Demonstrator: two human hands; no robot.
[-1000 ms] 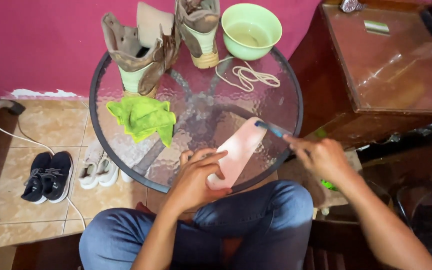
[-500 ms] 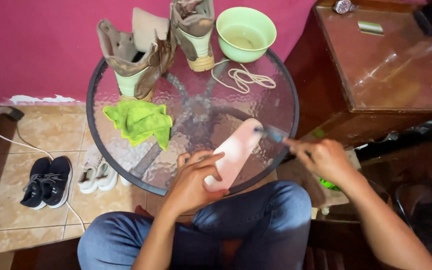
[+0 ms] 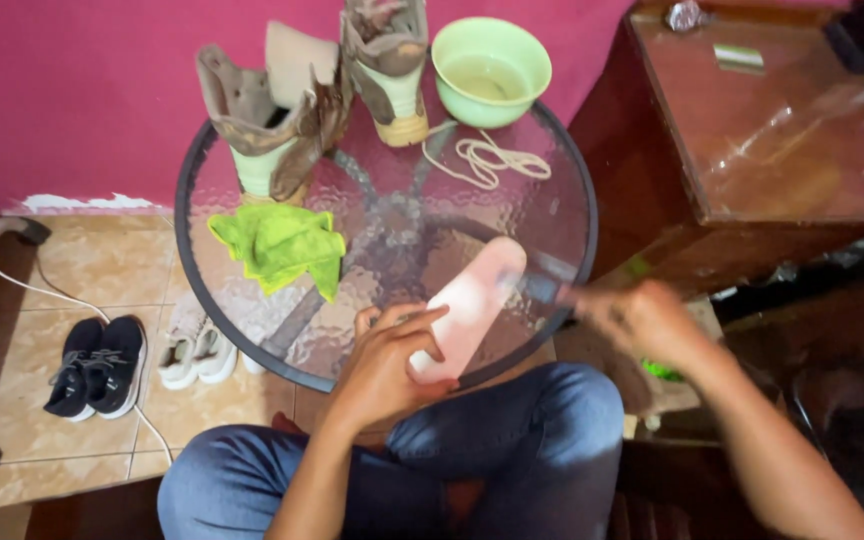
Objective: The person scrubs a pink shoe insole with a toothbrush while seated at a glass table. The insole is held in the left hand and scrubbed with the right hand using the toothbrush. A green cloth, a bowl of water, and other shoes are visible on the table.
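My left hand [image 3: 384,362] presses the near end of a pink insole [image 3: 470,308], fingers spread flat across it, pinning it to the round glass table [image 3: 562,200]. The insole sits at about 5 o'clock on the tabletop, close to the rim nearest my knees, and its long axis runs from my left palm up toward 1 o'clock, so the far, rounded end points away to the right. My right hand [image 3: 642,320] is at 3 o'clock of the insole, just beside that far end and over the table's edge. It is blurred; my fingers look curled around a dark, thin tool whose tip reaches toward the insole, but I cannot tell what kind of tool it is or how tightly I grip it. The left hand is the one touching the insole; the right is near its upper half.

Around it: a green cloth [image 3: 280,245] lies crumpled at 9 o'clock of the insole, well apart. Two tan boots [image 3: 272,115] stand at 11 and 12 o'clock by the pink wall, a green bowl [image 3: 492,70] at 12 to 1 o'clock, and a coil of pale laces [image 3: 492,158] just in front of the bowl. Nothing lies between my right hand and the insole. Below the table, small shoes [image 3: 97,362] rest on the tiled floor at 9 o'clock.
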